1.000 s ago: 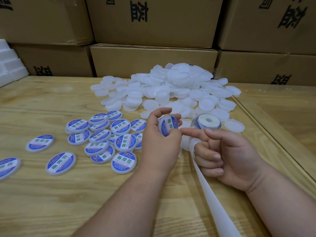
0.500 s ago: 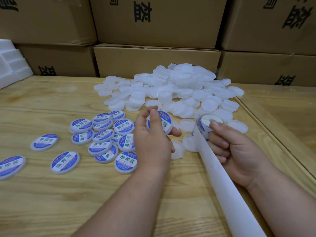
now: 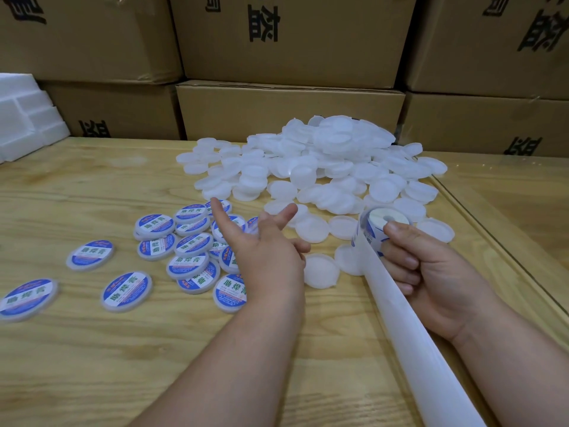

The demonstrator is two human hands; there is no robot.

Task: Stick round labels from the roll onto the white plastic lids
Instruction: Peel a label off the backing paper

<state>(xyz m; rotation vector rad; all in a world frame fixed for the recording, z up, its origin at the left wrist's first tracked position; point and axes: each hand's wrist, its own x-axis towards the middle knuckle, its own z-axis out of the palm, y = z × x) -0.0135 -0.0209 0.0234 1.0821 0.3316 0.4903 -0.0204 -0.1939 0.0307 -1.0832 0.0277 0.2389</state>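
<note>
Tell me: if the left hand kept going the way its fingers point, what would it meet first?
Probably the labelled lids beneath the open left hand, then the plain white lids beyond; its height above them is unclear.

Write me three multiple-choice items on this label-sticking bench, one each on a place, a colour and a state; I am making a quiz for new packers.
1. Where does the heap of plain white plastic lids lie?
A. at the wooden table's far side, before the brown cardboard boxes
B. at the near edge
C. inside a box

2. What colour borders the round labels on the finished white lids?
A. red
B. blue
C. black

3. What is the left hand doing?
A. gripping a lid
B. pinching the liner
C. fingers spread, holding nothing

Key: 1 A, the heap sits just before the boxes. 2 B, blue bands ring each label. 3 C, its fingers are straight while the right hand grips the roll of round labels.
</note>
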